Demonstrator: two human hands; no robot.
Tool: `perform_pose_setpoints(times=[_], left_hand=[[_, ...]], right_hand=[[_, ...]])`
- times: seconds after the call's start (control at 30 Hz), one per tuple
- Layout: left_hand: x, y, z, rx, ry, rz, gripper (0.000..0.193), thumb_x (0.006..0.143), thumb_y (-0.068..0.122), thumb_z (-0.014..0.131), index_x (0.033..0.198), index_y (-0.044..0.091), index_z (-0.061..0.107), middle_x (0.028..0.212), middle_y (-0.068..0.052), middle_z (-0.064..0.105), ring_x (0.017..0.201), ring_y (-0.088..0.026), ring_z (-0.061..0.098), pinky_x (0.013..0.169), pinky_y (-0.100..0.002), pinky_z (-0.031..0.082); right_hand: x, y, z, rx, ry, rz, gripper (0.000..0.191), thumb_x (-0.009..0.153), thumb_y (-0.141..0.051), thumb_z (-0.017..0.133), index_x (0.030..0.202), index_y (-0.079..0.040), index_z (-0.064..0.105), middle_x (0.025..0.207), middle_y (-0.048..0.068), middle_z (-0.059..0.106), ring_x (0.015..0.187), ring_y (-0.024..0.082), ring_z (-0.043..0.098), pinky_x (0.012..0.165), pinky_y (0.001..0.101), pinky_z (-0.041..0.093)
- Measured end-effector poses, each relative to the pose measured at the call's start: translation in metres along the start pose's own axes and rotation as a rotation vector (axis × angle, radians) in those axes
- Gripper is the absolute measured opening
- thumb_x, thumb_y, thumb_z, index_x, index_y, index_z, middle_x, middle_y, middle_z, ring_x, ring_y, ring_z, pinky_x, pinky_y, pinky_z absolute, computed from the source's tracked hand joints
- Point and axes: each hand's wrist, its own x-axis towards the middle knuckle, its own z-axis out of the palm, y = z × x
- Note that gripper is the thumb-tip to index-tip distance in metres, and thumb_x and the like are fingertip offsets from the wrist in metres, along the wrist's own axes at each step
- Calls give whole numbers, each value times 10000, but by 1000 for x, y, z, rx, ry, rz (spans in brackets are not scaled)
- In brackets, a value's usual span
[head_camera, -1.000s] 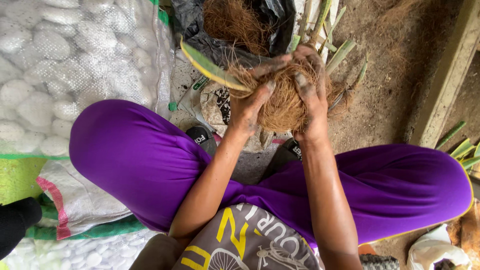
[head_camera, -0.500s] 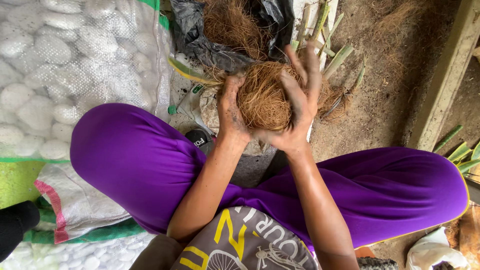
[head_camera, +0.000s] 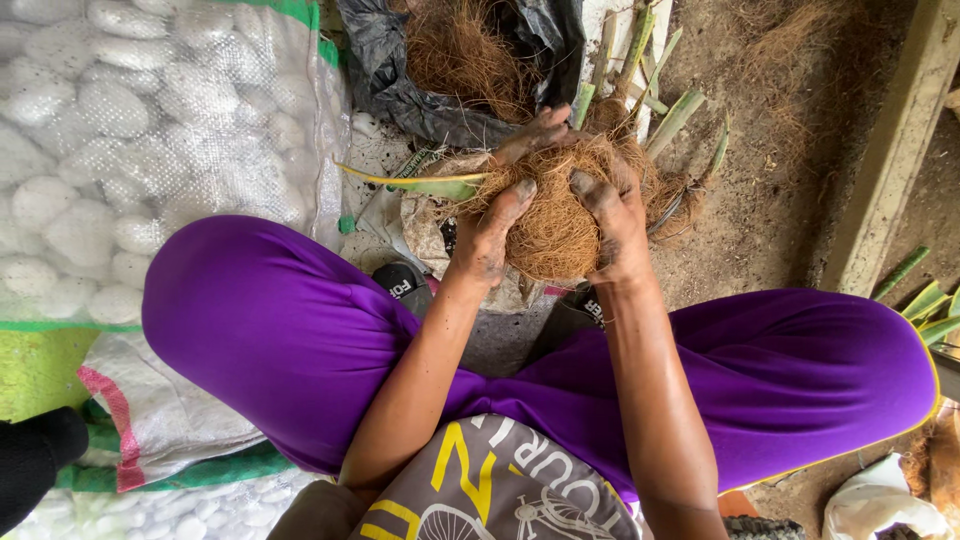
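Both grips are closed on one ball of brown coconut fibre (head_camera: 555, 215), held between the knees above the ground. Left hand (head_camera: 495, 235) is pressed against the ball's left side, thumb raised along the fibre, its fingers wrapped over the top so that the fingertips (head_camera: 540, 130) show at the far edge. Right hand (head_camera: 615, 225) is clamped on the right side, soiled fingers spread over the fibre. A green, yellow-edged leaf (head_camera: 420, 183) projects leftward from the ball, and further pale green leaves (head_camera: 672, 122) fan out beyond it to the upper right, where the plant is bundled in the fibre.

Beyond the ball, a black plastic bag (head_camera: 400, 80) lies open, with loose brown fibre (head_camera: 460, 60) in it. At the left, a translucent woven sack of white pebbles (head_camera: 130, 150) rests on the ground, touching the purple trouser leg (head_camera: 270, 330). Bare dark soil (head_camera: 790, 150) is seen at the upper right, crossed by a pale wooden beam (head_camera: 890, 170). More green leaf tips (head_camera: 925, 300) are visible at the right edge.
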Motion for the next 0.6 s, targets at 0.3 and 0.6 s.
perform_pose_setpoints(times=[0.3,0.6], left_hand=[[-9,-26,-10,-341,626,-543,441,928,409,564,1253,111,566,1180,-120,626,1155,-321,627,936,-607,559],[-11,-11,1,-514,530,-365,514,1005,451,513,1315,47,580,1237,-144,616,1121,-300,635,904,-473,610]], right_hand=[[-3,-2,22,-617,219,-643,808,1073,-794,338,1663,-246,273,1719,82,161,1618,303,232,1354,538,202],[-6,-4,37,-794,24,-929,829,839,-643,736,1508,-199,527,1616,147,365,1519,314,428,1242,556,418]])
